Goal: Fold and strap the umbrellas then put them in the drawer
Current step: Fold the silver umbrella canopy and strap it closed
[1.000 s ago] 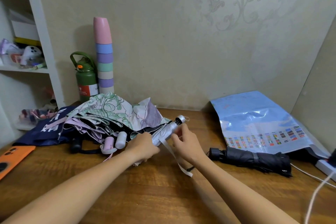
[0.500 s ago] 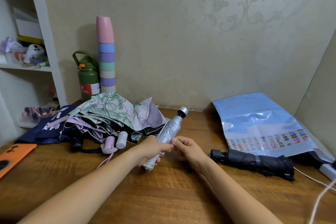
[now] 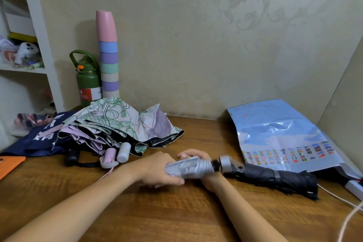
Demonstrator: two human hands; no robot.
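Note:
A folded silver umbrella (image 3: pixel 193 167) lies nearly level above the wooden desk (image 3: pixel 176 212), its grey handle end pointing right. My left hand (image 3: pixel 157 169) grips its left end. My right hand (image 3: pixel 198 160) wraps it from behind and below, partly hidden by the umbrella. A folded, strapped black umbrella (image 3: pixel 275 179) lies on the desk just right of the handle. A heap of unfolded umbrellas, floral (image 3: pixel 117 120) and lilac (image 3: pixel 84 137), sits at the back left with two pale handles (image 3: pixel 117 153) sticking out. No drawer is in view.
A green bottle (image 3: pixel 87 78) and a stack of pastel cups (image 3: pixel 108 55) stand by the wall. A blue plastic bag (image 3: pixel 279 135) lies at right, a white cable (image 3: pixel 349 216) at the right edge, an orange phone (image 3: pixel 9 165) at left, a white shelf (image 3: pixel 39 45) beyond.
The silver umbrella has swung from tilted up towards the wall to nearly level, handle now pointing right beside the black umbrella. Both hands moved right with it. The loose strap no longer hangs.

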